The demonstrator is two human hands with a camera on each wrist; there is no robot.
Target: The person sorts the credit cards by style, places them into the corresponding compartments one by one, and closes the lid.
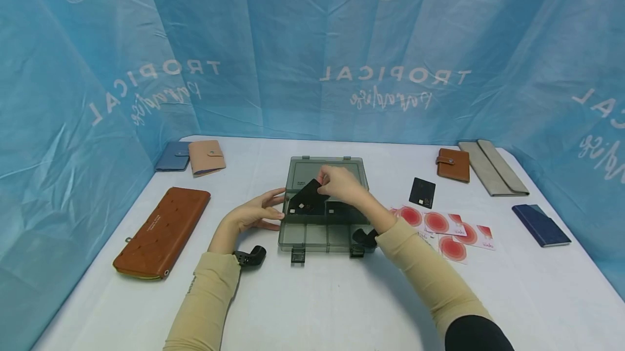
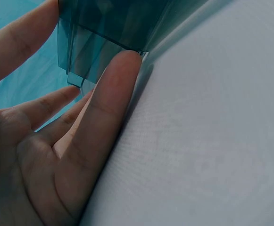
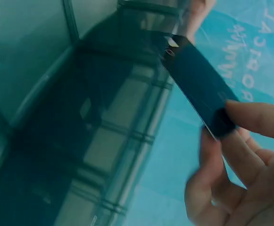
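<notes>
Right hand (image 1: 342,184) pinches black card (image 1: 307,199) tilted over box (image 1: 319,234); left hand (image 1: 256,214), fingers straight, steadies box's side.

Recording booth — blue printed backdrop (image 1: 312,47)

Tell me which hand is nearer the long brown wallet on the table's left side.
Left. The left hand rests against the left wall of the clear box, the side facing the long brown wallet. The right hand pinches a black card over the box, farther away.
</notes>
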